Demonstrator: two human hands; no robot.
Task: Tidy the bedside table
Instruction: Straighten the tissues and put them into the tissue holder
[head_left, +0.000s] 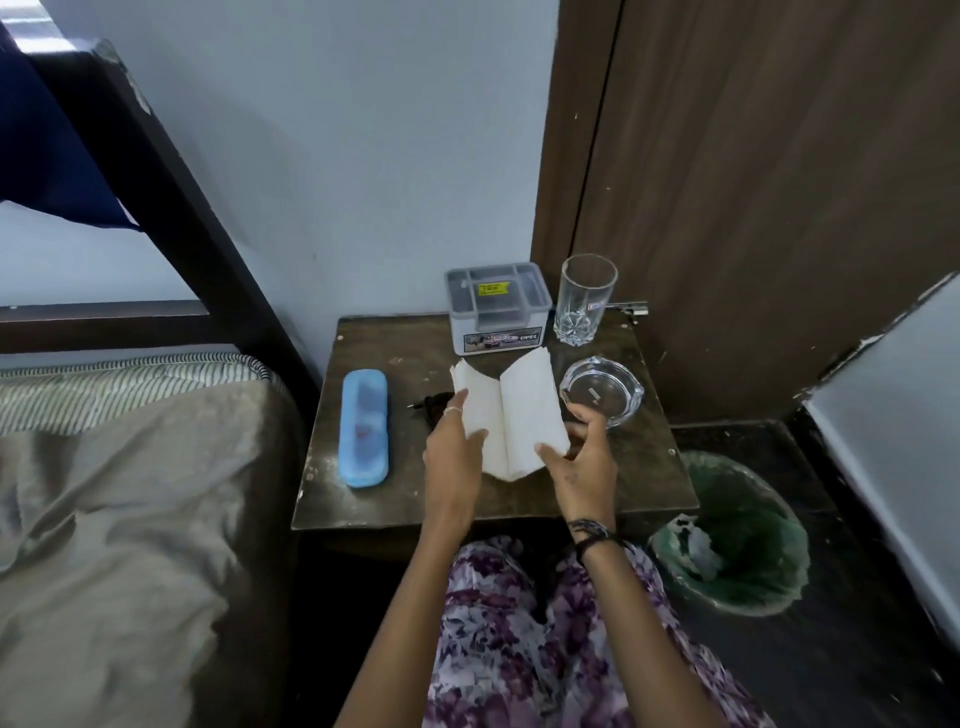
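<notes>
An open book with blank white pages (511, 410) is held just above the dark wooden bedside table (395, 499). My left hand (454, 457) grips its left half and my right hand (582, 462) grips its right half. On the table lie a long blue case (363, 428) at the left, a small black object (434, 402) partly hidden behind my left hand, a grey plastic organiser box (496, 309) at the back, an empty drinking glass (584, 301) beside it, and a glass ashtray (602, 392) at the right.
A bed with grey bedding (124, 509) and a dark frame stands at the left. A green waste bin (737, 535) holding crumpled paper sits on the floor right of the table. A brown wooden door (753, 182) rises behind.
</notes>
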